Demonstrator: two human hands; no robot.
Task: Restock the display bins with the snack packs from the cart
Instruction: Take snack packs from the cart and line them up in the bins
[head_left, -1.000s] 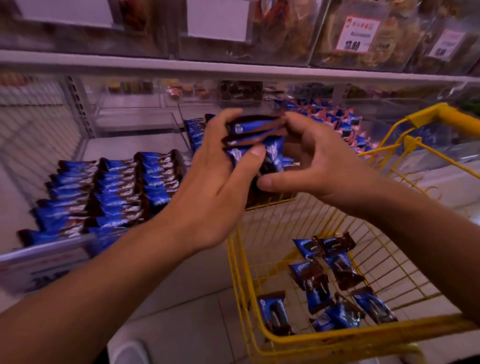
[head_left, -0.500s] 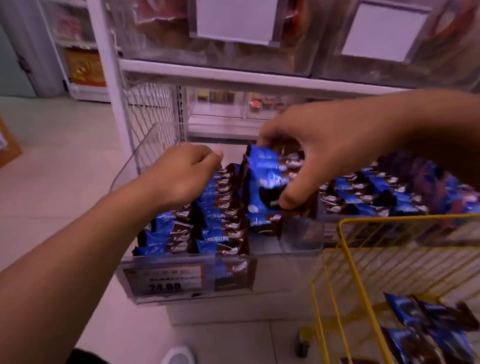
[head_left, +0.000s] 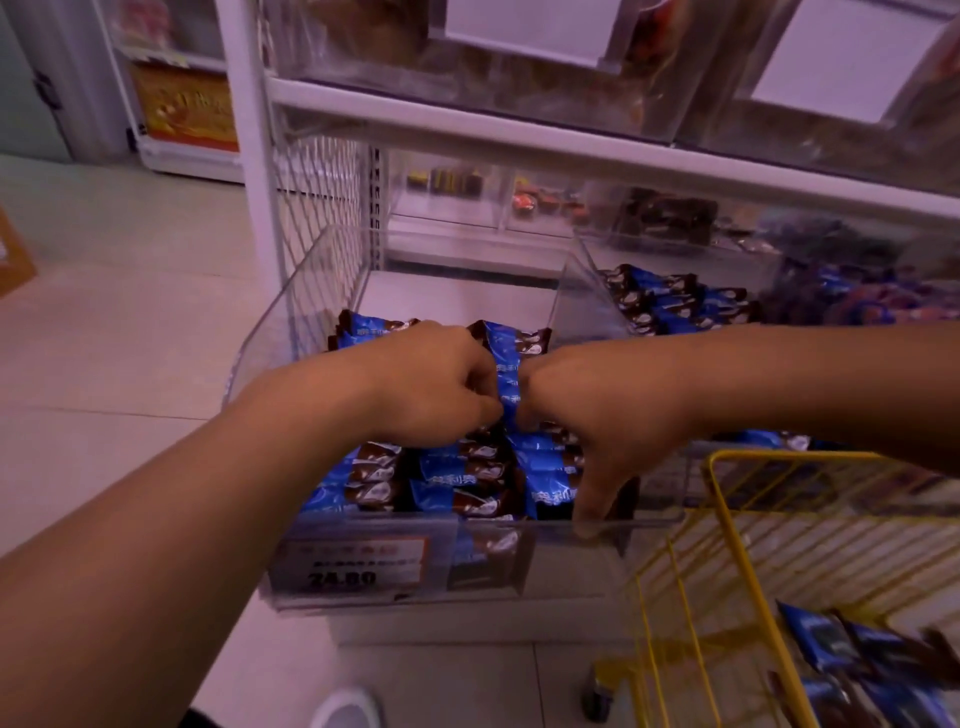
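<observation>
Blue-and-brown snack packs (head_left: 506, 374) are pinched upright in a short stack between the left hand (head_left: 431, 387) and right hand (head_left: 592, 410), both with fingers curled onto them, over the rows in the clear display bin (head_left: 291, 332). Light, crinkly and probably slippery, the wrappers are best squeezed across the stack's ends. More packs lie in the yellow cart (head_left: 727, 467) alongside.

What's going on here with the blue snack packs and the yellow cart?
A person is restocking a clear display bin on a shop shelf. Both hands are down in the bin: the left hand and right hand are pressed against a standing row of blue snack packs between them, with more rows already lined up in front. More packs remain in the yellow cart at the right.
</observation>
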